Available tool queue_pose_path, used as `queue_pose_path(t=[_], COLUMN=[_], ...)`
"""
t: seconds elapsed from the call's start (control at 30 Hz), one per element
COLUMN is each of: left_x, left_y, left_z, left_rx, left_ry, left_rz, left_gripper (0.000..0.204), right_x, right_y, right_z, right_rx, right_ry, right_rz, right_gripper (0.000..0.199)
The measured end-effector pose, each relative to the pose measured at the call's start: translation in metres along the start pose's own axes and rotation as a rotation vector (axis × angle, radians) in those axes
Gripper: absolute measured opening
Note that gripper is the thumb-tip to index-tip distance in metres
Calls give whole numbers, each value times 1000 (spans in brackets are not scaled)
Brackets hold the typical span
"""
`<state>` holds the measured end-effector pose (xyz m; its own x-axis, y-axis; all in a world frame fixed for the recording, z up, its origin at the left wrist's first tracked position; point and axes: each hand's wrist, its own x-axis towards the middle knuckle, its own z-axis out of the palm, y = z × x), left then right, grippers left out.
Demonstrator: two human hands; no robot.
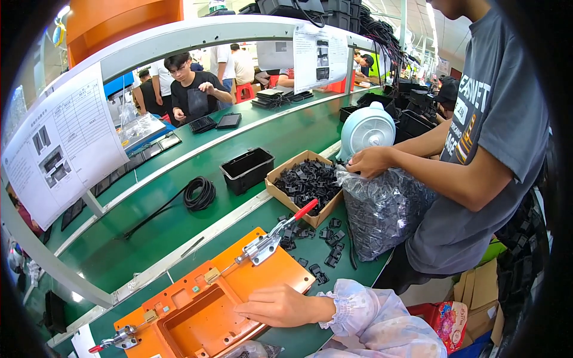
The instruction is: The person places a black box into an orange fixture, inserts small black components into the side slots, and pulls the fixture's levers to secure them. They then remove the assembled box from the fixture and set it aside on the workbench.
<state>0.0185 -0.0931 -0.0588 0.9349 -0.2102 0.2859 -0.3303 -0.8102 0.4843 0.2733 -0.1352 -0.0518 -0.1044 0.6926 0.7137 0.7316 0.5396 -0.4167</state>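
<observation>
My right hand (280, 305) comes in from the lower right in a pale ruffled sleeve. Its fingers are stretched out to the left over the near edge of an orange fixture (242, 253), beside the recessed pocket, and no object shows in them. Two toggle clamps are mounted on this fixture: one with a red handle (262, 247) at its far right end, another (124, 338) at its left end. Just below my hand lies a clear plastic bag (253, 349) with dark contents, cut off by the frame. My left hand is out of sight.
A cardboard box (316, 219) of small black plastic parts stands beyond the fixture, with loose parts (335, 238) near it. A co-worker at right grips a clear bag (385, 215). Behind are a black bin (246, 170), coiled cable (199, 194) and light-blue fan (368, 128).
</observation>
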Motion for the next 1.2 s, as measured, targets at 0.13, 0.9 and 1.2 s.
queue_pose_path(t=[0.13, 0.9, 1.2], left_x=[0, -1, -6], left_y=[0, 4, -3], left_z=[0, 5, 16], left_rx=[5, 40, 69], left_ry=[-3, -15, 96], left_rz=[4, -33, 91], left_gripper=[35, 37, 30], right_x=[0, 1, 8], right_y=[0, -4, -17], right_z=[0, -6, -13], right_rx=[6, -36, -166], right_ry=[1, -20, -71], right_rz=[6, 32, 66], right_gripper=[29, 20, 20])
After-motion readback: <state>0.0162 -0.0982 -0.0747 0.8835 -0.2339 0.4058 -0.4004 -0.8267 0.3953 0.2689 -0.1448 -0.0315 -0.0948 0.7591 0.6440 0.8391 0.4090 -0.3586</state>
